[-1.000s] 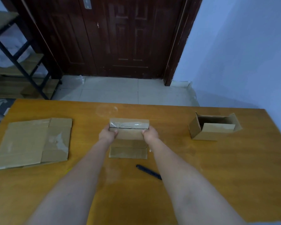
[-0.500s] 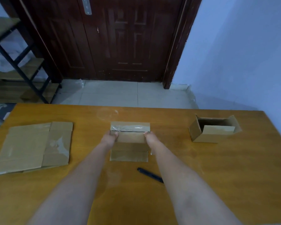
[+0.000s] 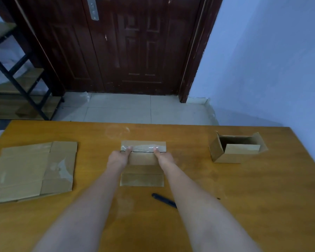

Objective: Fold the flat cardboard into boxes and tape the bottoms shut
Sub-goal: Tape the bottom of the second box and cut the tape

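Observation:
A small flat cardboard piece (image 3: 142, 179) lies at the middle of the table, with clear tape across its far flap (image 3: 144, 144). My left hand (image 3: 117, 159) grips its left side, thumb on the taped seam. My right hand (image 3: 163, 158) grips the right side the same way. A folded open box (image 3: 236, 151) stands on the table to the right. A bigger flattened cardboard (image 3: 33, 170) with old tape lies at the left.
A dark pen-like tool (image 3: 163, 200) lies near my right forearm, partly hidden by it. The wooden table (image 3: 244, 197) ends at a tiled floor, with a dark door behind, a metal shelf at left and a blue wall at right.
Both hands have slid their thumbs up onto the taped seam. The camera has tilted, so the table sits lower in view. The cardboard stays in place.

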Action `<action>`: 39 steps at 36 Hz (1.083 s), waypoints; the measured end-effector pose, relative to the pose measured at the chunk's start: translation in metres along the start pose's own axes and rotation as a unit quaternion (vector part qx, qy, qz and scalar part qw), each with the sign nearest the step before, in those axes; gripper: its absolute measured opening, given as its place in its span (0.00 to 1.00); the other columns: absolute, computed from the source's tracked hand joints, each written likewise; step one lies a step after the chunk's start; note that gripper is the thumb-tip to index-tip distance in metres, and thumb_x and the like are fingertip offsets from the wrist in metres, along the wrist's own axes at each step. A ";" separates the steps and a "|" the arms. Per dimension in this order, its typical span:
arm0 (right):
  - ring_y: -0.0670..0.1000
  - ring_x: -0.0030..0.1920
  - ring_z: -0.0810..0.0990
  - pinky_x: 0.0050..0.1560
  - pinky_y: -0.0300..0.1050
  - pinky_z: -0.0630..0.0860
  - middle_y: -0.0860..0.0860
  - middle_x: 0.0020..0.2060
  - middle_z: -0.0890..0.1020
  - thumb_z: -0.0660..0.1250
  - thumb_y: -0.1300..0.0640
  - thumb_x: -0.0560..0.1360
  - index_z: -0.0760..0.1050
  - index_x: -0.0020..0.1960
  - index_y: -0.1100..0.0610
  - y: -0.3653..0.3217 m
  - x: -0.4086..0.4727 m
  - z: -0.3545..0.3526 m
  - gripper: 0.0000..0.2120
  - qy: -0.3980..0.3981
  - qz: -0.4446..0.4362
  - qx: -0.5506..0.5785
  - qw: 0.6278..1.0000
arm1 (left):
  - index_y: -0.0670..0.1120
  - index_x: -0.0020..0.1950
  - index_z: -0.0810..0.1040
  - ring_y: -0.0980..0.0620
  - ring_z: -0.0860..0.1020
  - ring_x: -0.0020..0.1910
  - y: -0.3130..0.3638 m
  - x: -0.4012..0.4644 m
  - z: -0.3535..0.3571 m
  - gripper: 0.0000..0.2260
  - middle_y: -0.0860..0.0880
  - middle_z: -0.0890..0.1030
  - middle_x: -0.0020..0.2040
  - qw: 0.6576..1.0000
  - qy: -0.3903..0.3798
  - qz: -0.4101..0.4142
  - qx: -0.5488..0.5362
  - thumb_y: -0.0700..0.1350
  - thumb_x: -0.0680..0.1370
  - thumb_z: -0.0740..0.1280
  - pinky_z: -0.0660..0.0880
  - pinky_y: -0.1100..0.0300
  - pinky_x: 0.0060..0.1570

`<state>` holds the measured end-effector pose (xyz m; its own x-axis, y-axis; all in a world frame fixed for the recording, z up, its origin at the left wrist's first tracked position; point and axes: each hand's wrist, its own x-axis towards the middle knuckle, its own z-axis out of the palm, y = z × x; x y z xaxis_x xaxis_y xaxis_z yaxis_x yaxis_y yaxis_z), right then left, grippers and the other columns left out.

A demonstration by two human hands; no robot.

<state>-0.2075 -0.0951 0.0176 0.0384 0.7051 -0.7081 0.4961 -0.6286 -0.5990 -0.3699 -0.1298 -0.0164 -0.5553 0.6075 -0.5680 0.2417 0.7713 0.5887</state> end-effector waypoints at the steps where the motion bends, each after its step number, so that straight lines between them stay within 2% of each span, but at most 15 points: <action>1: 0.59 0.62 0.74 0.55 0.46 0.70 0.57 0.62 0.76 0.60 0.41 0.78 0.71 0.66 0.64 0.001 0.001 0.001 0.29 0.009 -0.006 -0.014 1.000 | 0.37 0.55 0.77 0.38 0.77 0.52 -0.002 0.000 0.001 0.30 0.37 0.80 0.54 1.000 0.010 0.005 0.015 0.64 0.75 0.61 0.73 0.52 0.48; 4: 0.58 0.60 0.75 0.49 0.44 0.67 0.58 0.59 0.78 0.59 0.42 0.79 0.72 0.63 0.64 0.002 0.004 0.003 0.26 0.013 -0.004 -0.028 1.000 | 0.37 0.51 0.77 0.38 0.78 0.49 -0.006 -0.003 0.004 0.28 0.36 0.80 0.51 0.998 0.038 0.019 0.053 0.63 0.77 0.58 0.71 0.53 0.44; 7: 0.59 0.61 0.74 0.49 0.43 0.66 0.58 0.61 0.77 0.56 0.43 0.80 0.72 0.65 0.64 0.002 0.006 0.004 0.26 0.016 0.002 -0.031 0.999 | 0.37 0.51 0.79 0.37 0.78 0.50 -0.006 -0.005 0.007 0.26 0.35 0.80 0.51 0.996 0.062 0.027 0.052 0.59 0.80 0.56 0.71 0.53 0.44; 10: 0.59 0.64 0.71 0.53 0.44 0.68 0.59 0.63 0.74 0.52 0.46 0.82 0.69 0.68 0.64 0.001 0.008 0.003 0.25 0.026 0.011 -0.016 0.999 | 0.37 0.53 0.79 0.37 0.77 0.51 -0.008 -0.005 0.011 0.25 0.35 0.80 0.52 0.995 0.084 0.030 0.045 0.57 0.81 0.52 0.70 0.53 0.44; 13: 0.60 0.65 0.70 0.59 0.46 0.68 0.61 0.64 0.73 0.49 0.49 0.84 0.67 0.69 0.66 0.000 0.008 0.002 0.24 0.032 0.025 0.006 0.999 | 0.38 0.56 0.78 0.36 0.77 0.54 -0.008 -0.005 0.014 0.25 0.34 0.79 0.54 0.995 0.095 0.025 0.035 0.56 0.82 0.51 0.73 0.50 0.50; 18: 0.61 0.65 0.71 0.61 0.49 0.68 0.61 0.66 0.71 0.52 0.49 0.83 0.65 0.70 0.65 0.000 0.009 0.001 0.24 0.016 0.061 0.093 0.994 | 0.36 0.59 0.77 0.35 0.76 0.56 -0.008 -0.004 0.017 0.26 0.33 0.78 0.56 0.995 0.100 0.008 -0.017 0.55 0.83 0.50 0.73 0.48 0.56; 21: 0.60 0.67 0.69 0.65 0.52 0.66 0.61 0.67 0.70 0.53 0.48 0.83 0.63 0.71 0.65 0.002 0.011 -0.001 0.25 0.012 0.078 0.145 0.986 | 0.34 0.62 0.75 0.34 0.74 0.59 -0.004 -0.006 0.016 0.26 0.32 0.76 0.59 0.995 0.096 -0.006 -0.028 0.53 0.83 0.49 0.70 0.48 0.57; 27: 0.61 0.70 0.63 0.71 0.55 0.61 0.59 0.71 0.64 0.55 0.45 0.81 0.57 0.75 0.61 0.004 0.004 -0.010 0.28 -0.016 0.119 0.241 0.963 | 0.31 0.64 0.71 0.33 0.72 0.62 -0.010 -0.001 0.005 0.24 0.31 0.73 0.63 0.994 0.050 -0.027 -0.092 0.50 0.83 0.50 0.68 0.47 0.62; 30: 0.60 0.63 0.71 0.67 0.56 0.68 0.59 0.64 0.71 0.60 0.47 0.80 0.64 0.72 0.60 0.011 0.008 -0.010 0.25 -0.034 0.129 0.301 0.944 | 0.33 0.68 0.68 0.35 0.70 0.64 -0.010 0.001 0.000 0.23 0.34 0.71 0.66 0.990 0.003 -0.048 -0.133 0.50 0.83 0.51 0.67 0.49 0.62; 32: 0.57 0.54 0.75 0.59 0.55 0.72 0.58 0.60 0.76 0.58 0.51 0.81 0.69 0.69 0.60 0.015 0.004 -0.014 0.20 -0.055 0.118 0.312 0.941 | 0.35 0.69 0.67 0.38 0.70 0.63 -0.011 0.001 -0.002 0.23 0.37 0.71 0.66 0.984 -0.011 -0.061 -0.169 0.51 0.83 0.52 0.66 0.51 0.56; 33: 0.56 0.53 0.75 0.57 0.55 0.71 0.58 0.60 0.76 0.57 0.52 0.82 0.70 0.68 0.61 0.015 0.001 -0.017 0.19 -0.060 0.113 0.308 0.943 | 0.36 0.68 0.68 0.39 0.70 0.61 -0.012 0.002 -0.003 0.23 0.38 0.71 0.65 0.981 -0.012 -0.062 -0.182 0.51 0.83 0.52 0.65 0.52 0.54; 36: 0.59 0.67 0.69 0.68 0.58 0.62 0.58 0.67 0.71 0.55 0.50 0.82 0.64 0.73 0.60 0.015 0.001 -0.022 0.23 -0.032 0.098 0.298 0.949 | 0.36 0.68 0.69 0.38 0.70 0.63 -0.012 0.003 -0.005 0.24 0.38 0.72 0.65 0.980 0.008 -0.059 -0.188 0.53 0.83 0.50 0.67 0.51 0.60; 39: 0.58 0.71 0.66 0.70 0.54 0.62 0.55 0.71 0.68 0.56 0.52 0.82 0.62 0.74 0.57 0.009 0.001 -0.019 0.22 0.033 0.017 0.248 0.968 | 0.36 0.67 0.69 0.36 0.70 0.65 -0.005 -0.001 -0.007 0.24 0.36 0.72 0.65 0.981 0.062 -0.017 -0.181 0.53 0.83 0.50 0.66 0.48 0.63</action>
<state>-0.1863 -0.0941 0.0187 0.1109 0.6902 -0.7151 0.0175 -0.7208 -0.6929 -0.3762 -0.1354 -0.0145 -0.6559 0.5383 -0.5292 -0.0649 0.6583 0.7500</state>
